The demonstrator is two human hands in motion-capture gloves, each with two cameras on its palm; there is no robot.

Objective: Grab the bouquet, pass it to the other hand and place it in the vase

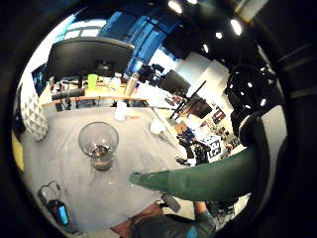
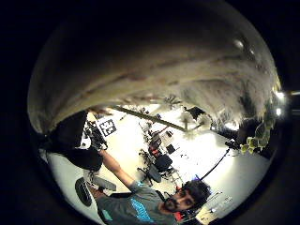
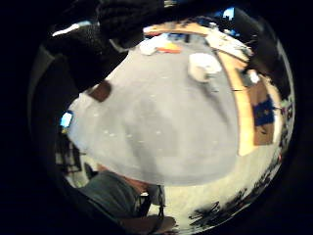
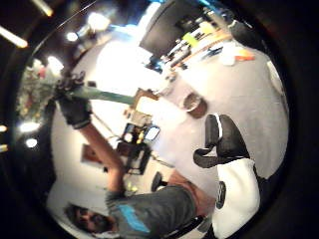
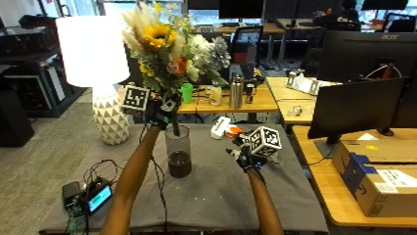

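So your left hand already has the tall mixed bouquet of a sunflower, pale plumes and white and orange blooms, its fingers wrapped round the dark green stem bundle just under the flower heads. The bouquet stands upright in the air, directly above the clear cylindrical glass vase on the grey cloth-covered worktop. The stem ends look to be about at the mouth of the vase, though the outside view does not let you be sure whether they have entered it. Judging by that, the pickup is done and, if the bouquet started in your other hand, so is the pass; what is left is to lower the stems down into the vase and let go.

Your right hand holds nothing: it hovers over the worktop to the right of the vase, well apart from the bouquet, fingers spread and relaxed.

The bouquet is top-heavy in look, with a wide bushy head and a narrow bundle below, so I would expect it to lean once released. From the left little finger side palm view the vase sits below with something dark in its bottom, and the green stem bundle crosses close to the palm.
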